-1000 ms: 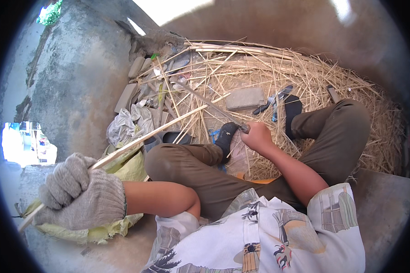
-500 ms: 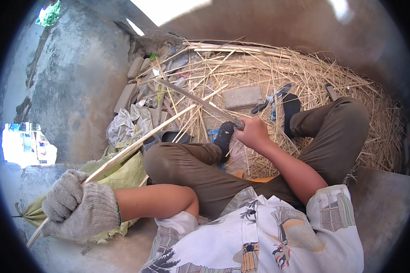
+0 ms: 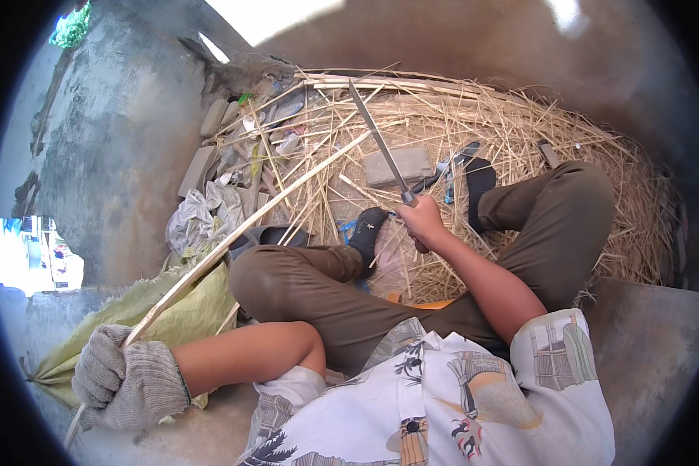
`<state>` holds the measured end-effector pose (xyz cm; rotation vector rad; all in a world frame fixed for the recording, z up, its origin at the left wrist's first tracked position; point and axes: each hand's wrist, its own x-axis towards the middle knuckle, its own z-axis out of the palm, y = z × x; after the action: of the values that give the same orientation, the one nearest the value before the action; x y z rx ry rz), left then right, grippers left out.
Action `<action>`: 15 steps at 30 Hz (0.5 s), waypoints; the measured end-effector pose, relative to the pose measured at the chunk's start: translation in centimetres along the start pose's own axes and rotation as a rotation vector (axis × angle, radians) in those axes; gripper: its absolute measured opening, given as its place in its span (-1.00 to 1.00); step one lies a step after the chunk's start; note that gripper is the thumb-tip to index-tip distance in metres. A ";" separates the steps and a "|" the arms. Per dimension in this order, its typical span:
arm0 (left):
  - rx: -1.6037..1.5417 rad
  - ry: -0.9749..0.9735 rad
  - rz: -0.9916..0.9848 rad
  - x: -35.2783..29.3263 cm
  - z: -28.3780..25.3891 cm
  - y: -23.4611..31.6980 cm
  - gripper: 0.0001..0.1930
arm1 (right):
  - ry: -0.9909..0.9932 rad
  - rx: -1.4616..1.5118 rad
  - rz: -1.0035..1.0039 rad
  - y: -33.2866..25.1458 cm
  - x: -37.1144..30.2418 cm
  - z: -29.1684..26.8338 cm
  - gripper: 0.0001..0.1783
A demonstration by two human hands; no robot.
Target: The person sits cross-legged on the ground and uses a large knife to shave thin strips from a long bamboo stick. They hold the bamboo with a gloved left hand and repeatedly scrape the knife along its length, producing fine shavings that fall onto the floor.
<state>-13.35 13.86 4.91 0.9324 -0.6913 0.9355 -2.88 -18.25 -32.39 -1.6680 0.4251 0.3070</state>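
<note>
A grey knitted glove covers my left hand, whose fingers are wrapped round the lower part of a long pale split-bamboo strip. The strip slants up and away to the right, its far end over the litter of shavings. My bare right hand grips the handle of a long, narrow knife in front of my crossed legs. Its blade points away and slightly left, apart from the strip's far end. Below the fist, the butt of the dark handle shows.
Straw-like shavings spread over the floor ahead. Among them lie a grey brick and a dark-handled tool beside my socked foot. A green woven sack, crumpled plastic and dark footwear are at the left, near a wall.
The knife has swung from slanting left across the strip to pointing more directly away, clear of it. The gloved hand still holds the strip. The whole view has shifted slightly.
</note>
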 end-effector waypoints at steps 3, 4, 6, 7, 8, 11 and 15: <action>-0.162 -0.061 -0.076 0.1 -1.1 0.6 -0.58 | -0.031 -0.002 -0.097 -0.6 -0.2 0.3 -0.71; -0.095 -0.048 -0.051 0.1 -1.3 0.7 -0.57 | -0.012 -0.064 -0.183 -0.9 -0.3 0.3 -0.71; 0.038 -0.018 0.003 0.1 -1.7 1.1 -0.57 | 0.016 -0.251 -0.303 -2.8 -1.9 0.3 -0.71; 0.051 0.002 0.018 0.0 -1.6 1.1 -0.56 | 0.035 -0.345 -0.364 -3.7 -2.5 0.1 -0.71; 0.065 0.021 0.032 -0.2 -1.4 1.3 -0.55 | 0.063 -0.399 -0.405 -3.6 -2.5 -0.1 -0.71; -0.007 -0.020 0.018 -0.7 -1.0 1.7 -0.53 | 0.108 -0.514 -0.326 -2.2 -2.0 -1.2 -0.69; 0.114 -0.090 -0.031 -0.2 0.0 0.2 -0.53 | 0.071 -0.518 0.039 -1.1 -1.1 -0.9 -0.65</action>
<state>-13.66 13.80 4.80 1.0883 -0.7030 0.9170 -3.39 -18.88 -30.77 -2.1829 0.4561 0.4110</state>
